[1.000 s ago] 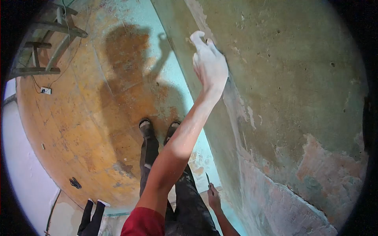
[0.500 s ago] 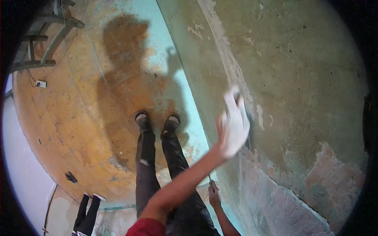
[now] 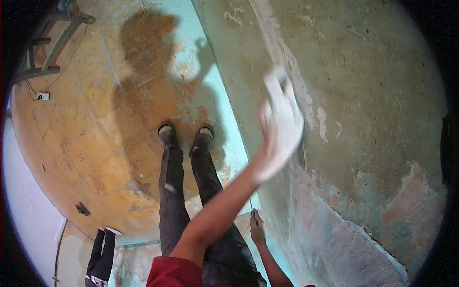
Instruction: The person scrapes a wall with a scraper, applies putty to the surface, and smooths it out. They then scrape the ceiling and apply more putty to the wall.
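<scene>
Currently, at the wall: our left hand [image 3: 282, 122], coated in white powder and blurred, is against the green-grey wall [image 3: 363, 95], beside its long pale streak [image 3: 287, 57].
Left grip: fingers bent; a dark edge [image 3: 304, 155] shows on the wall side, but we cannot tell whether the fingers pinch anything.
Right grip: our right hand [image 3: 258, 233], low down beside the right thigh, is wrapped around the dark handle of a thin-bladed tool [image 3: 254, 215].
Tool position: blade directed away from us, near the wall's foot; we cannot tell if its tip touches anything.
Wall surface: pinkish worn patch [image 3: 411, 201] at the right; ragged white-edged line sloping below.
Arms and legs: red sleeve [image 3: 177, 271] on our left arm, which crosses in front of our dark trousers [image 3: 173, 186]; both feet in open-toed sandals [image 3: 166, 130].
Floor: orange-brown, worn floor [image 3: 67, 124] under our broad shadow [image 3: 146, 43].
Floor, far left: wooden trestle [image 3: 38, 72], white socket box [image 3: 43, 95] with cable, dark glove-like item [image 3: 82, 209].
Second person: dark-trousered legs [image 3: 106, 253], lower left, well apart from us.
</scene>
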A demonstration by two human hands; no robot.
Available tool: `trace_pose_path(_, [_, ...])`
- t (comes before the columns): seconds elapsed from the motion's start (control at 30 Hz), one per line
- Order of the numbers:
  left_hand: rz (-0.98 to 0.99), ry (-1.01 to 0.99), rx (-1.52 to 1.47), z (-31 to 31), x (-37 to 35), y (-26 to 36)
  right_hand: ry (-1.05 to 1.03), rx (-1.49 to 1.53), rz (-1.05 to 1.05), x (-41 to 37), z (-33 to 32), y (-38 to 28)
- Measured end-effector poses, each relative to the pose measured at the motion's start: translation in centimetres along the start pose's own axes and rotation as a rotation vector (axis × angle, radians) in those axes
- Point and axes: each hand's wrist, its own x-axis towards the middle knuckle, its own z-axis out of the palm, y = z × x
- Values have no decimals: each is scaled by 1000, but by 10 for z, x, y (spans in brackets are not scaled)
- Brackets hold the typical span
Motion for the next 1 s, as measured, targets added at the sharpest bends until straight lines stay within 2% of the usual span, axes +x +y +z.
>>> trace_pose_path(0.03, [12, -31, -87, 4, -36, -9, -1, 2, 2, -1, 0, 3])
trace_pose_path(0.07, [121, 17, 41, 19, -80, -31, -13, -30, -22, -2, 0, 4])
trace_pose_path(0.1, [40, -93, -42, 22, -104, -44, -23, -65, -47, -3, -2, 7])
trace_pose_path(0.13, [72, -22, -64, 24, -91, -40, 60, -46, -191, -10, -2, 7])
trace_pose_path(0.17, [101, 46, -83, 23, -69, -34, 43, 7, -121, -7, 3, 25])
trace_pose_path(0.23, [-117, -132, -43, -5, -8, 1, -65, 47, 80, -14, -13, -6])
trace_pose_path(0.27, [-33, -31, 26, 0, -5, -1, -67, 51, 93, -10, -8, 10])
trace_pose_path(0.33, [17, 15, 23, 17, -61, -21, 79, 42, -147, 2, 7, 46])
trace_pose_path(0.37, [81, 71, 9, 26, -97, -35, 78, 46, -154, -2, 9, 50])
trace_pose_path(0.4, [71, 20, -70, 36, -136, -52, 45, -95, -132, -7, 7, 54])
trace_pose_path(0.43, [130, 84, -159, 41, -138, -53, 14, -240, -108, -9, 3, 58])
trace_pose_path(0.47, [153, 130, -115, 35, -115, -40, 13, -29, -102, -14, 0, 38])
trace_pose_path(0.5, [175, 173, -65, 22, -76, -22, 12, -30, -100, -16, -1, 32])
trace_pose_path(0.57, [-129, -33, -13, 1, -12, 7, 32, -28, -44, -19, -1, 27])
trace_pose_path(0.6, [-219, -84, -85, 0, -16, 10, -23, -24, 44, -18, -6, 12])
trace_pose_path(0.63, [-213, -83, -84, 6, -49, -1, -22, -21, 40, -16, -2, 18])
trace_pose_path(0.7, [-56, -32, -96, 27, -132, -33, 88, -13, -195, -4, 11, 58])
trace_pose_path(0.73, [-49, -31, -99, 26, -129, -29, 89, -345, -420, 5, 21, 128])
trace_pose_path(0.77, [-63, -28, -79, 21, -124, -23, 89, -347, -421, 1, 17, 109])
trace_pose_path(0.8, [-83, -26, -59, 16, -117, -16, 62, -143, -293, -11, 8, 67])
trace_pose_path(0.83, [-84, 25, -234, 12, -72, -10, 36, 63, -165, -21, -1, 30])
trace_pose_path(0.87, [-77, 25, -233, 13, -72, -12, -15, 19, -54, -25, -7, 15])
trace_pose_path(0.97, [-160, -63, -162, 12, -75, -14, -1, 46, -125, -12, -1, 41])
trace_pose_path(1.0, [4, 60, -60, 25, -119, -29, 13, 77, -225, -6, 5, 60])
